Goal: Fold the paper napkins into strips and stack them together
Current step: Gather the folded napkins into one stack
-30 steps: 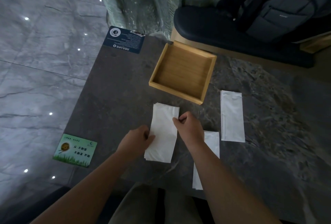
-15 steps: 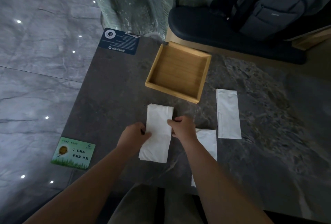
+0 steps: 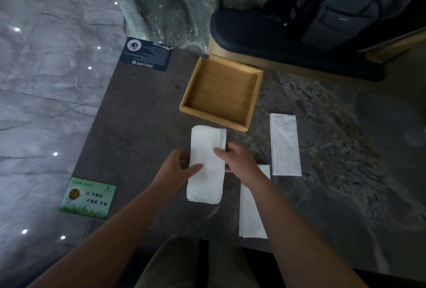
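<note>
A stack of folded white napkin strips [image 3: 206, 163] lies on the dark stone table [image 3: 138, 126], long side running away from me. My left hand [image 3: 178, 169] grips its left edge, thumb on top. On the right edge my right hand [image 3: 238, 162] pinches the same stack with the thumb across the top. A single folded strip [image 3: 285, 145] lies to the right. Another strip [image 3: 251, 214] sits under my right forearm, partly hidden.
An open wooden tray [image 3: 193, 105] stands just beyond the stack. A dark blue card [image 3: 146, 54] lies at the table's far left corner and a green card [image 3: 88, 198] at its near left edge. A padded seat with a backpack [image 3: 341, 15] is behind the table.
Both hands have closed in on the sides of the stack, thumbs now on top. The stack looks narrower and squarer than a second ago.
</note>
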{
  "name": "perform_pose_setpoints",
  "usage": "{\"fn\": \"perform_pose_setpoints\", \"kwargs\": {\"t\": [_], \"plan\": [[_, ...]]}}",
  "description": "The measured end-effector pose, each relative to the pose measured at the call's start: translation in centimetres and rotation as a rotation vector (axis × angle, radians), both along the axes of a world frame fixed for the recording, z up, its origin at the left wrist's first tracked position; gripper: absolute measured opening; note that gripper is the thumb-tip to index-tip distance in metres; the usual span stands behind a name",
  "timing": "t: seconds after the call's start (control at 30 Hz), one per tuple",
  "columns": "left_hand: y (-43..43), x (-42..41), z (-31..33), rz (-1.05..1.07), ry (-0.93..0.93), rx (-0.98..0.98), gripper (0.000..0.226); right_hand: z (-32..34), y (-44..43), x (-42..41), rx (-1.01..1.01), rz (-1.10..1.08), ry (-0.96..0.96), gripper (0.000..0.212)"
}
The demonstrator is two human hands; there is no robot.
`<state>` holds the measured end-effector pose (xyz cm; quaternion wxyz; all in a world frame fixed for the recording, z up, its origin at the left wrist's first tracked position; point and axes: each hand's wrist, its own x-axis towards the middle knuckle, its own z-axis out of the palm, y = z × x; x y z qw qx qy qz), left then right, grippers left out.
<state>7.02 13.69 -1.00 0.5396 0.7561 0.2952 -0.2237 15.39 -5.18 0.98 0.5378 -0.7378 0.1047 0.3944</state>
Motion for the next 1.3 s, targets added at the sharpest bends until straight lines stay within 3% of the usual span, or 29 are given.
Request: {"fn": "perform_pose_setpoints", "kwargs": {"t": [0.07,0.17,0.3,0.4,0.47,0.6,0.7,0.83,1.0,1.3], "plan": [[-1.2,1.0,0.9,0.028,0.04,-0.171,0.06,0.7,-1.2,0.2,0.045,-0.049,0.021,0.013],[-2.7,1.5,0.9,-0.001,0.053,-0.273,0.053,1.6,-3.1,0.5,0.094,-0.123,0.042,0.005],[-4.9,0.4,1.2,0.092,0.122,-0.519,0.05,2.5,-5.9,0.5,0.102,-0.162,0.029,0.022],[-7.4,-1.1,1.4,0.118,0.152,-0.567,0.033,2.6,-8.4,-0.2,0.07,-0.146,-0.001,0.018],[-9.0,-2.0,1.4,0.144,0.167,-0.554,0.032,2.5,-10.2,-0.8,0.025,-0.127,-0.018,0.014],[-12.0,-3.8,0.7,0.095,0.149,-0.453,0.028,1.5,-13.2,-2.5,-0.056,-0.086,0.009,0.028],[-13.9,-5.4,-0.1,0.029,0.136,-0.424,0.026,0.2,-15.1,-4.0,-0.145,-0.037,-0.064,0.017],[-15.6,-6.8,-1.0,-0.042,0.15,-0.347,0.039,-2.4,-16.6,-5.4,-0.32,0.077,-0.186,0.038],[-16.6,-7.7,-1.8,-0.111,0.163,-0.153,0.022,-4.4,-17.3,-6.0,-0.312,0.086,-0.174,0.029],[-16.6,-7.1,-2.5,-0.129,0.19,-0.138,0.013,-5.4,-16.6,-5.3,-0.403,0.066,-0.242,0.029]]}}
